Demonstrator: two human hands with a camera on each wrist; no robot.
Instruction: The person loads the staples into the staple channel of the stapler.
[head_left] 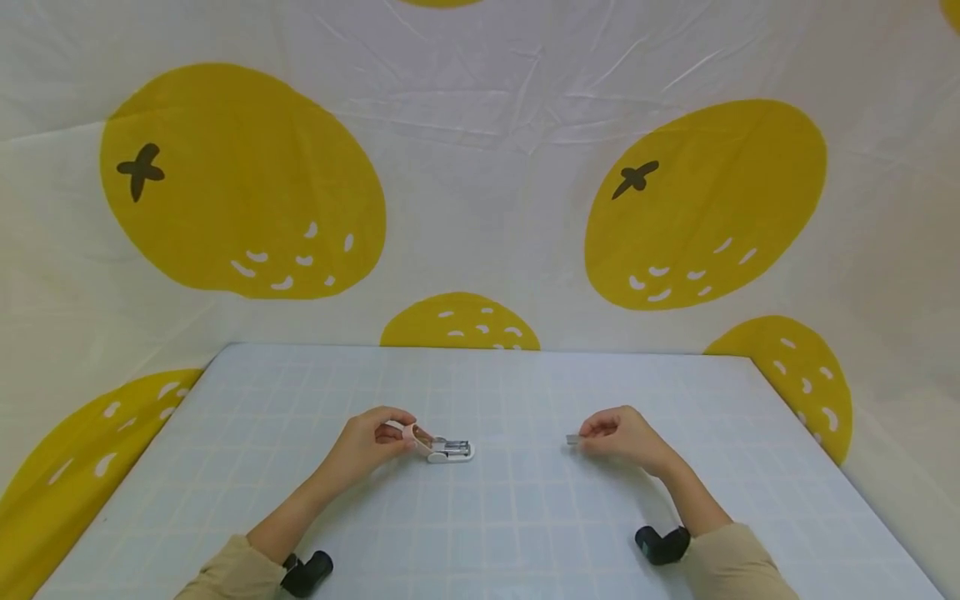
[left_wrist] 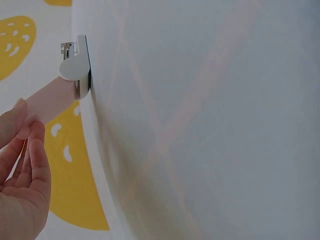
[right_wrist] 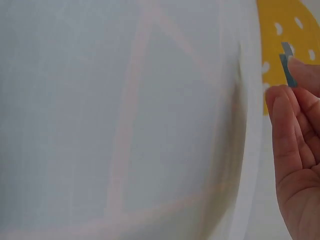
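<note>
A small pink-and-white stapler [head_left: 452,452] stands on the table with its top swung up and its metal staple channel showing. My left hand [head_left: 370,443] pinches the pink raised top [left_wrist: 52,100] between thumb and fingers. Off to the right, my right hand [head_left: 624,435] pinches a short grey strip of staples [head_left: 573,439] by one end, over the table. In the right wrist view the strip [right_wrist: 287,67] sticks out past the thumb and fingertips. A stretch of table lies between the stapler and the strip.
The table [head_left: 510,517] wears a pale blue checked cover. Behind it hangs a white cloth [head_left: 480,208] printed with large yellow fruit shapes. A black wrist device [head_left: 307,575] sits by the left sleeve and another black device [head_left: 663,546] by the right sleeve.
</note>
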